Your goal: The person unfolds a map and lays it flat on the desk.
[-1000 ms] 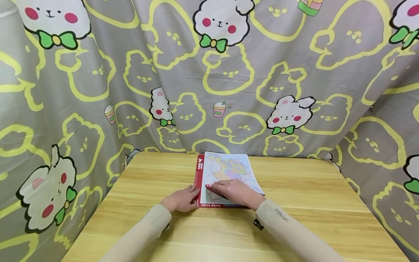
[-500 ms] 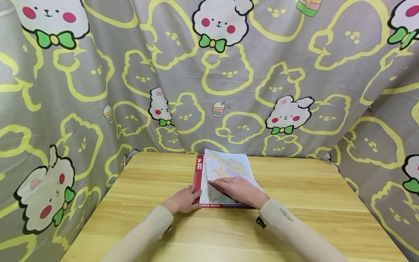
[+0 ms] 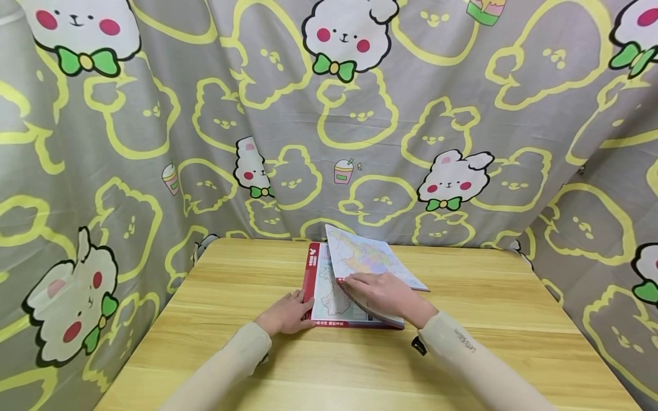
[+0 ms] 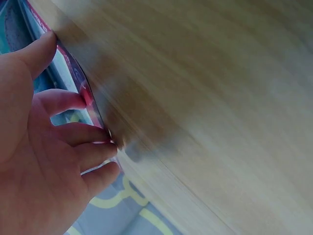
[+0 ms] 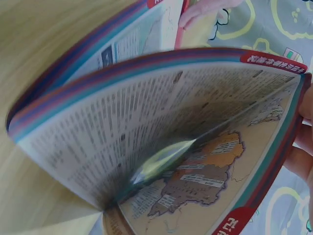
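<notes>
A folded map [image 3: 336,299] with red borders lies on the wooden table. Its upper panel [image 3: 360,254], printed with a multicoloured map, is raised at a slant above the lower one. My right hand [image 3: 377,294] pinches the near left part of this raised panel. In the right wrist view the fingers [image 5: 304,152] grip a panel's edge, and a bent fold [image 5: 161,107] with text and a brown map bulges open. My left hand [image 3: 285,313] rests at the lower panel's left border. The left wrist view shows its fingertips spread along the red edge [image 4: 85,90].
The wooden table [image 3: 247,365] extends around the map on all sides. A grey curtain [image 3: 380,142] with yellow outlines and white rabbits hangs behind and beside the table. A small black clip-like piece [image 3: 418,345] is at the right sleeve.
My right hand has moved to the right and slightly away, lifting the upper panel higher and uncovering more of the lower one. My left hand stays at the left border.
</notes>
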Motion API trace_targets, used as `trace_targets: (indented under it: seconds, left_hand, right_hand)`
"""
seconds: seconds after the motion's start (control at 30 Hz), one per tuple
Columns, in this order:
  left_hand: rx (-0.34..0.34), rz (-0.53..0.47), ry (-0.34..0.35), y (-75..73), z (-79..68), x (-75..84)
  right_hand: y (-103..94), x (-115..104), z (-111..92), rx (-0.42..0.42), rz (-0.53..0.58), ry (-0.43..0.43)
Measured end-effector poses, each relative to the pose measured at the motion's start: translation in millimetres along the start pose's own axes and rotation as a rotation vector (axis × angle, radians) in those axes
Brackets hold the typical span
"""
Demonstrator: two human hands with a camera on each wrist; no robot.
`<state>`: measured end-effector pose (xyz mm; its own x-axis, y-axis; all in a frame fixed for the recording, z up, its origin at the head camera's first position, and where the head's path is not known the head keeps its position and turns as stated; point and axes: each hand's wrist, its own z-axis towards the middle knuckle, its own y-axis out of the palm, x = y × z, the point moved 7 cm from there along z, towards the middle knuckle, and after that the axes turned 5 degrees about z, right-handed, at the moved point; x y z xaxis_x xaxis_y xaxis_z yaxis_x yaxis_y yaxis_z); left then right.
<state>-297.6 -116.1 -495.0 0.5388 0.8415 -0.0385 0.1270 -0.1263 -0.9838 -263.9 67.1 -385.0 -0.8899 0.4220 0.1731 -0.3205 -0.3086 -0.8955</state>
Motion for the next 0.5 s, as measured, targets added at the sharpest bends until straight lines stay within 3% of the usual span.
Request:
trace_targets:
  seconds: [0.5]
  left_hand:
    - [-0.024, -0.027, -0.031, 2.2, -0.6, 1.0]
  right_hand:
    - [-19.0, 9, -21, 0.073, -0.016, -0.018]
